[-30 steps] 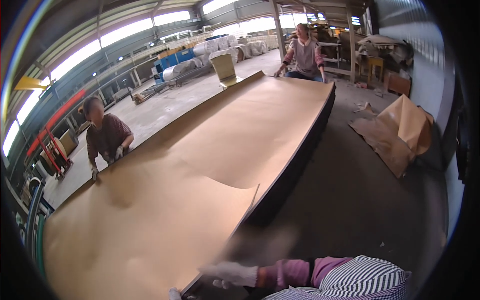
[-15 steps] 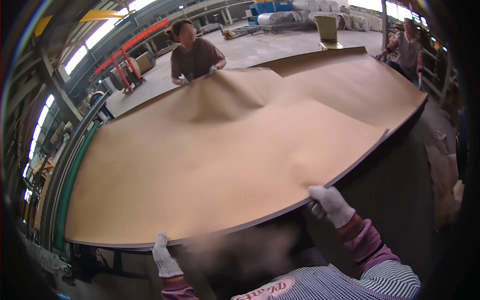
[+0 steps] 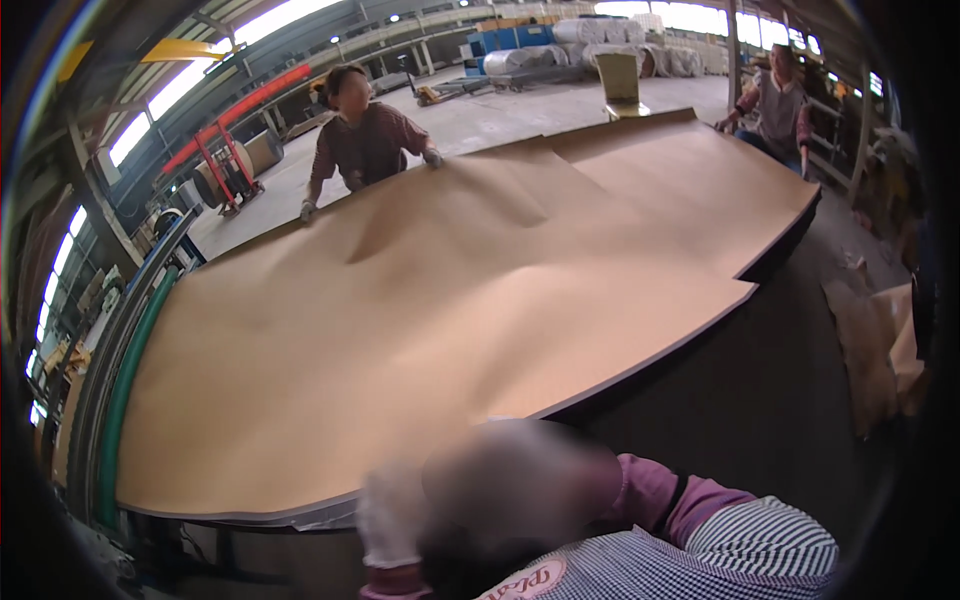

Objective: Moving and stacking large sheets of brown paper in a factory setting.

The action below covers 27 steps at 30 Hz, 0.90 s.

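Observation:
A large brown sheet with a thin grey near edge spreads out before me, bulging in soft folds. My left hand, in a pale knit glove, is at its near edge, low in the picture. Close beside it, at the same edge, is my right hand, its forearm reaching across from the right. Blur covers the fingers of both hands, so I cannot make out their grip. Across the sheet, a co-worker in gloves has both hands on the far edge. Another person stands at the far right corner.
A green roller on a machine frame runs along the sheet's left end. Beyond are a red lifting frame, a pale green box-like object and wrapped rolls. Crumpled brown paper lies at right.
My right hand has moved left along the near edge, close to my left, which shifted slightly right. The far co-worker's hands have spread apart. The sheet's folds have changed, and a stepped edge shows at right.

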{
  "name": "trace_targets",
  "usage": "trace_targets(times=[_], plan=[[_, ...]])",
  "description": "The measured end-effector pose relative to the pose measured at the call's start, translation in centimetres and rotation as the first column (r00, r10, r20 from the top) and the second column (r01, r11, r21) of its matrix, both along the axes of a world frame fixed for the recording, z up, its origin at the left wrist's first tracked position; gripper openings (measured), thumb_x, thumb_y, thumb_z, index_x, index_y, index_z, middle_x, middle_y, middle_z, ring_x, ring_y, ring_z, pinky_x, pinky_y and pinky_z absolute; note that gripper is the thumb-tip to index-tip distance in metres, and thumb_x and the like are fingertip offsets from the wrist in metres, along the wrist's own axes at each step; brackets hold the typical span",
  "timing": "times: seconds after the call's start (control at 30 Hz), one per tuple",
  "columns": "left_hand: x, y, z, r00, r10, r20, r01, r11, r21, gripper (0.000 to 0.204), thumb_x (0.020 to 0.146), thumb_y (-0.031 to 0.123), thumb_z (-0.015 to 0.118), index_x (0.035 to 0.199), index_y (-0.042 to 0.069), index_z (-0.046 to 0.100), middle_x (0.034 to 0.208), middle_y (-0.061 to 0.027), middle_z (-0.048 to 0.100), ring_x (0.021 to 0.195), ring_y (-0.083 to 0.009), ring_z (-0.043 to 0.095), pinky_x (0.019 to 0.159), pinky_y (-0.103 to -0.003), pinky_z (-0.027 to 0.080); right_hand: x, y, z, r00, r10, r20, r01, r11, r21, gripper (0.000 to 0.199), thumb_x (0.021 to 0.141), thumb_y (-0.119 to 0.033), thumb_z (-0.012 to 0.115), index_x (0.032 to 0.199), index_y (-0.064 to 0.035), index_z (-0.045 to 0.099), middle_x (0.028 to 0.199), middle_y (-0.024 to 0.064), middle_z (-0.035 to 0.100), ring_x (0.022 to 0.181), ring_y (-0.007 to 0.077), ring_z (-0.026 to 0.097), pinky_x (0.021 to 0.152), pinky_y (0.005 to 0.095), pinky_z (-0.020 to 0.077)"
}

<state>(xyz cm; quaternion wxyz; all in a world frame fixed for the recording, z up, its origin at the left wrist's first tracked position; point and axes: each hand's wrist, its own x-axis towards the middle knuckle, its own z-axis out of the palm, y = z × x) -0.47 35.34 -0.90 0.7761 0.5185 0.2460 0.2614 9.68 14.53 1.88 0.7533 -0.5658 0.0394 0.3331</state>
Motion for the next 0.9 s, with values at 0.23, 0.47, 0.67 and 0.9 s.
trace_targets(times=[0.23,0.47,0.67,0.9], plan=[[-4.1,12.4,-0.9,0.998,0.034,0.06,-0.021,0.979,-0.201,0.03,0.088,0.029,0.057,0.103,0.004,0.061,0.081,-0.0107,0.064,0.067,-0.0251,0.061,0.056,-0.04,0.05,0.7,-4.8,-0.4,0.982,-0.179,-0.063,0.185,0.978,0.099,0.032,0.094,-0.039,0.052,0.09,-0.0084,0.06,0.072,0.0034,0.059,0.05,0.0109,0.052,0.041,0.0249,0.041],[-1.1,8.2,-1.4,0.967,0.218,-0.13,-0.211,0.975,0.065,0.025,0.091,0.028,0.058,0.087,0.004,0.063,0.076,-0.0053,0.062,0.061,-0.0177,0.06,0.056,-0.03,0.051,-1.4,4.0,0.5,0.99,0.0,-0.139,0.025,0.983,0.18,0.033,0.092,-0.042,0.054,0.092,-0.0099,0.061,0.069,0.0013,0.055,0.053,0.0099,0.051,0.047,0.0268,0.0432],[-4.0,15.2,3.4,0.951,0.307,-0.046,-0.305,0.951,0.044,0.049,0.093,0.041,0.049,0.117,-0.002,0.058,0.103,-0.0152,0.066,0.083,-0.0275,0.065,0.073,-0.038,0.055,1.6,-0.2,1.9,0.999,-0.004,-0.034,0.007,0.996,0.091,0.042,0.093,-0.041,0.049,0.07,-0.0087,0.059,0.056,0.0013,0.055,0.044,0.0114,0.049,0.038,0.0256,0.0364],[-4.1,28.4,0.1,0.943,0.327,-0.061,-0.317,0.94,0.126,0.039,0.088,0.03,0.055,0.114,0.001,0.058,0.107,-0.0126,0.062,0.092,-0.0258,0.06,0.081,-0.039,0.05,4.1,-4.2,5.0,0.992,0.048,0.117,-0.063,0.99,0.128,0.033,0.095,-0.03,0.046,0.073,-0.0067,0.054,0.055,0.0016,0.05,0.043,0.0124,0.045,0.039,0.0256,0.0351]])
